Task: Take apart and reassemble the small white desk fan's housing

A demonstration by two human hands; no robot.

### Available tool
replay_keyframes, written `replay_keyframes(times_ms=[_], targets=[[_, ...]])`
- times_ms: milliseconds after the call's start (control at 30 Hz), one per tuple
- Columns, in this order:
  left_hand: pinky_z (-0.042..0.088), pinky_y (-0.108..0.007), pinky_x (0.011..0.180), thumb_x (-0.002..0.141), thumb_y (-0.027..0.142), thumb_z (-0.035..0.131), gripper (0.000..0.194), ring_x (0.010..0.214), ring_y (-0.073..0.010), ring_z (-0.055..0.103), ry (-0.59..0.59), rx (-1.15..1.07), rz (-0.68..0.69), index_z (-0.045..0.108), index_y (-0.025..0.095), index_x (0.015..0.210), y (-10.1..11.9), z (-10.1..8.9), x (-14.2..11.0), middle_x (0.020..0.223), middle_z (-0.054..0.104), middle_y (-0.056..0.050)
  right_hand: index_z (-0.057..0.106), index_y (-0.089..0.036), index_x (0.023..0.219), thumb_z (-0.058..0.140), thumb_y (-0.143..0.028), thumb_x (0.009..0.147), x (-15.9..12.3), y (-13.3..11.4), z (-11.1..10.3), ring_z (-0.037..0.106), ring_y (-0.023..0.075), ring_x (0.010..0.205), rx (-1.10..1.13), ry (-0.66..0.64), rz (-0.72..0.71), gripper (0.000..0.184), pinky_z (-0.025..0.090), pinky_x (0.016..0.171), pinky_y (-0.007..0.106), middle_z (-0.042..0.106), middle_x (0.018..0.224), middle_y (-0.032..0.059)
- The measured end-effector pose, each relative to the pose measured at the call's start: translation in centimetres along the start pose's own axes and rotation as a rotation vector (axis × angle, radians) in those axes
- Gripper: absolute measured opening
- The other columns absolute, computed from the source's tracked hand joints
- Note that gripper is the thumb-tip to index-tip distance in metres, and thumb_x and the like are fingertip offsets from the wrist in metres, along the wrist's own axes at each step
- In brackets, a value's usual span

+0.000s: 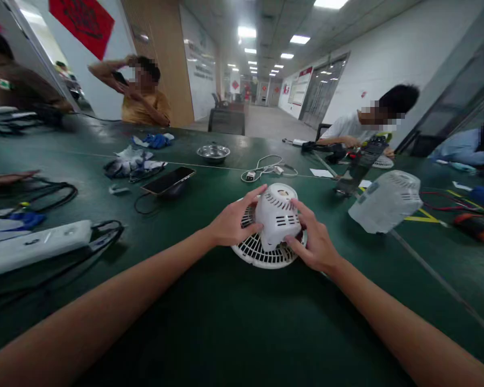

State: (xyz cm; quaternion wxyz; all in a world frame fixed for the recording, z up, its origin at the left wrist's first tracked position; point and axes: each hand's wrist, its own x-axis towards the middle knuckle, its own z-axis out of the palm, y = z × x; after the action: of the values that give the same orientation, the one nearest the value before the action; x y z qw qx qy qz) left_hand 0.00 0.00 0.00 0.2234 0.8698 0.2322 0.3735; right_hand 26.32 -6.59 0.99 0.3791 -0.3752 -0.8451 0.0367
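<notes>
In the head view a white fan motor housing, with slots in its side, sits over a round white fan grille on the green table. My left hand grips the housing from the left, its thumb against the lower side. From the right, my right hand holds the same housing, fingers near the top and thumb at the lower edge. Both hands are closed around it. Part of the grille is hidden beneath the housing and the hands. Whether housing and grille are joined, I cannot tell.
A coiled white cable and a metal bowl lie beyond the grille. A phone and white power strip are on the left. A whitish plastic cover stands right. Several people sit around the table.
</notes>
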Motion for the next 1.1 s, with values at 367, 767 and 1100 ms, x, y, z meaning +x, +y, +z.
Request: replay_keyframes(times_ms=[367,767,1100], targets=[[0.039,-0.062,0.111,0.063,0.051,0.086,0.128,0.134,-0.0453,0.047,-0.013,0.032,0.121,0.005,0.031,0.161,0.4,0.4,-0.4,0.16,0.034,-0.018,0.003,-0.029,0.161,0.062,-0.029,0.084,-0.1,-1.7,-0.2,0.062,0.0195,0.054,0.216,-0.196,0.124,0.098,0.055,0.053,0.038,0.07,0.078,0.0002],[0.05,-0.055,0.099,0.066,0.044,0.084,0.106,0.117,-0.0375,0.059,-0.007,0.025,0.169,0.021,0.031,0.15,1.2,0.0,0.0,0.148,0.045,-0.017,0.018,-0.03,0.156,0.069,-0.023,0.078,0.4,-2.3,-0.7,0.063,0.0169,0.055,0.341,-0.215,0.211,0.093,0.059,0.054,0.036,0.07,0.082,-0.0001],[0.041,-0.061,0.11,0.054,0.053,0.091,0.129,0.129,-0.0443,0.05,-0.111,0.043,0.198,0.013,0.029,0.154,0.2,-0.4,0.1,0.153,0.038,-0.02,0.02,-0.034,0.152,0.071,-0.02,0.077,0.3,-1.8,-0.7,0.063,0.0145,0.055,0.367,-0.254,0.199,0.091,0.054,0.05,0.028,0.068,0.084,-0.0017]])
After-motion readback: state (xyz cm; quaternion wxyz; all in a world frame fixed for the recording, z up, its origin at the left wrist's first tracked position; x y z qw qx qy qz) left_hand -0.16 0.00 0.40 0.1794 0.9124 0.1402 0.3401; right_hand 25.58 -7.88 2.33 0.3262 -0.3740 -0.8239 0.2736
